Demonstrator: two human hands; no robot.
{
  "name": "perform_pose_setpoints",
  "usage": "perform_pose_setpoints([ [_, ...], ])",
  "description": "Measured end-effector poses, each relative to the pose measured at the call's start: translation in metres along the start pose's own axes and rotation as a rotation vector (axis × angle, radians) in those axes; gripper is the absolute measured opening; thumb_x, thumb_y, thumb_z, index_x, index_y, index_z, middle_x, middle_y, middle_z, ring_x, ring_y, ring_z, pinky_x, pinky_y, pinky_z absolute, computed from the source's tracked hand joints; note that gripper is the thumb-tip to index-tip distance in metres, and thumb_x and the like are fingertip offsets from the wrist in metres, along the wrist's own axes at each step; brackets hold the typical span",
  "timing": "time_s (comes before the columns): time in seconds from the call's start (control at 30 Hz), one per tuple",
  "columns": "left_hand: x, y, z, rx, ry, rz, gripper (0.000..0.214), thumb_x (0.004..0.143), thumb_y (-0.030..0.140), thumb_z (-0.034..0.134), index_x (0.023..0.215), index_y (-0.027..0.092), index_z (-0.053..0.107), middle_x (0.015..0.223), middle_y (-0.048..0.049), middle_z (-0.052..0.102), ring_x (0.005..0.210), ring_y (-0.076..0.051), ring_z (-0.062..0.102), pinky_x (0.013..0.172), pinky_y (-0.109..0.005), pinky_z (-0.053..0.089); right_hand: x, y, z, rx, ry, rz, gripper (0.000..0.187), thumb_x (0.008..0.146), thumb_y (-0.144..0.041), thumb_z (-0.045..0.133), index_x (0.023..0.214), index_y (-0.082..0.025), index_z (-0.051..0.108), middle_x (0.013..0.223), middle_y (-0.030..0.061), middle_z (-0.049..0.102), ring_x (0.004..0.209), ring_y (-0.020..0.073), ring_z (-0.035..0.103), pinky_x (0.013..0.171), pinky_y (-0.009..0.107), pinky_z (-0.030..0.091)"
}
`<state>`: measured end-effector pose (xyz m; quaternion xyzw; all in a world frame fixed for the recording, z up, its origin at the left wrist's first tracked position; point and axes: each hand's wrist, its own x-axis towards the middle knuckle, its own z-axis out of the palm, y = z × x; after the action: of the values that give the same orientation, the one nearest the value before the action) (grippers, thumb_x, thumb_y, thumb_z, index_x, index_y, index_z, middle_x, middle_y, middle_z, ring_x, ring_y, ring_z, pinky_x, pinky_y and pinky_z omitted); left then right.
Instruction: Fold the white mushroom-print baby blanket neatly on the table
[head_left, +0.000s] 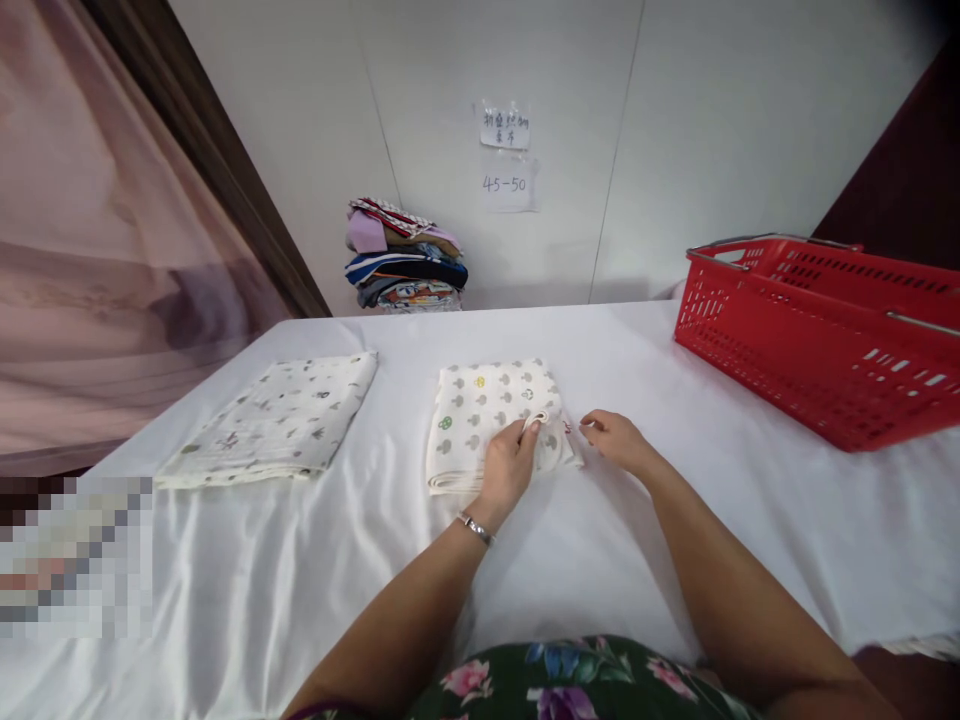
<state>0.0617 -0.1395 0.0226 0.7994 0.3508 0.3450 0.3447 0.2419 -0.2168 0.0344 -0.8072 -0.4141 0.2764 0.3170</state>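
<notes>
A folded white cloth [480, 415] printed with grey, yellow and green mushroom shapes lies on the table in front of me. My left hand [510, 465] is closed on this cloth, pinching a rolled-up bit of its fabric between thumb and fingers near the right side. Just off the cloth's right edge is my right hand [619, 443], its fingers loosely bent with a small gap at the tips and nothing visible in them. Further left, a second folded white cloth [277, 420] with small scattered prints lies flat.
A red plastic basket [780, 350] with metal handles stands at the right. Behind the table's far edge is a stack of folded fabrics [405, 265] against the wall. Paper signs [510, 185] hang above. A pink curtain [112, 230] borders the left side. White satiny cloth covers the table [322, 580].
</notes>
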Motion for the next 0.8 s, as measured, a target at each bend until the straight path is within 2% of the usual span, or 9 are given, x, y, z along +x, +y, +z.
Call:
perform_pose_setpoints([
  [0.07,-0.001,-0.001,-0.001,-0.064,0.008,-0.018,0.040,0.092,0.044,0.037,0.066,0.018,0.052,0.057,0.0027,0.048,0.056,-0.011,0.044,0.054,-0.023,0.034,-0.002,-0.002,0.001,0.019,-0.020,-0.054,0.017,0.081,-0.030,0.051,0.077,-0.017,0.062,0.061,-0.0007,0.061,0.044,0.0080,0.048,0.047,0.020,0.037],
  [0.2,-0.003,0.000,-0.003,-0.102,-0.029,0.030,0.038,0.092,0.044,0.038,0.073,0.018,0.057,0.066,-0.0004,0.057,0.064,-0.013,0.051,0.060,-0.023,0.039,-0.005,-0.004,0.012,0.040,-0.178,-0.081,0.029,0.082,-0.039,0.049,0.063,-0.018,0.055,0.052,-0.0017,0.054,0.040,0.0089,0.045,0.043,0.022,0.034],
  [0.33,-0.005,0.000,-0.004,-0.119,-0.063,0.065,0.035,0.092,0.042,0.038,0.088,0.018,0.063,0.081,-0.0035,0.064,0.077,-0.016,0.057,0.070,-0.025,0.043,-0.004,-0.005,0.021,-0.059,-0.142,-0.055,0.035,0.079,-0.049,0.053,0.065,-0.017,0.057,0.049,-0.0015,0.052,0.043,0.0110,0.046,0.045,0.023,0.032],
  [0.43,-0.005,0.000,-0.004,-0.143,-0.054,0.085,0.034,0.093,0.041,0.038,0.096,0.020,0.065,0.090,-0.0040,0.066,0.083,-0.017,0.058,0.075,-0.027,0.045,-0.004,-0.006,0.024,-0.078,-0.128,-0.054,0.032,0.074,-0.049,0.060,0.068,-0.018,0.058,0.052,-0.0015,0.053,0.048,0.0114,0.047,0.047,0.022,0.031],
  [0.57,-0.006,-0.002,-0.002,-0.176,-0.015,0.075,0.033,0.092,0.041,0.040,0.104,0.021,0.065,0.089,-0.0032,0.067,0.082,-0.016,0.060,0.075,-0.026,0.046,-0.003,-0.006,0.027,-0.034,-0.112,-0.059,0.029,0.073,-0.046,0.062,0.067,-0.018,0.055,0.054,-0.0025,0.052,0.048,0.0104,0.046,0.048,0.022,0.031],
  [0.67,-0.006,-0.004,-0.001,-0.167,0.000,0.057,0.034,0.092,0.041,0.041,0.105,0.021,0.065,0.087,-0.0033,0.068,0.082,-0.016,0.061,0.075,-0.027,0.047,-0.003,-0.004,0.026,-0.018,-0.139,-0.040,0.032,0.073,-0.048,0.062,0.064,-0.018,0.053,0.048,-0.0043,0.048,0.043,0.0095,0.043,0.046,0.022,0.030],
  [0.8,-0.006,-0.003,-0.001,-0.141,-0.005,0.102,0.035,0.093,0.041,0.040,0.106,0.021,0.065,0.098,-0.0049,0.068,0.089,-0.018,0.062,0.080,-0.030,0.048,-0.003,-0.002,0.027,0.032,-0.211,-0.016,0.041,0.071,-0.056,0.061,0.059,-0.020,0.048,0.041,-0.0054,0.044,0.037,0.0094,0.041,0.042,0.022,0.030],
])
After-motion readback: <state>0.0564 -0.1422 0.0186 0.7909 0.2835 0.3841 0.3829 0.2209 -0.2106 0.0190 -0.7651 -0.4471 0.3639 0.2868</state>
